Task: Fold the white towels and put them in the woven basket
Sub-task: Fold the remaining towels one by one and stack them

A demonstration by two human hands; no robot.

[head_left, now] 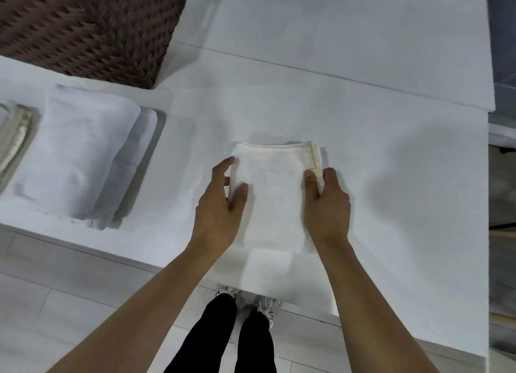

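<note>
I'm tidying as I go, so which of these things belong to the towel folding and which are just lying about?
Job: folded towel gripped by left hand and right hand; woven basket; white towel stack.
Lying about: beige cloth at the left edge.

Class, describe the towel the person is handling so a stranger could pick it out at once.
On the white table, look right of the dark woven basket and the stack of white towels. The folded towel lies alone near the front edge, gripped by the left hand and right hand; it looks creamier than the stack.
</note>
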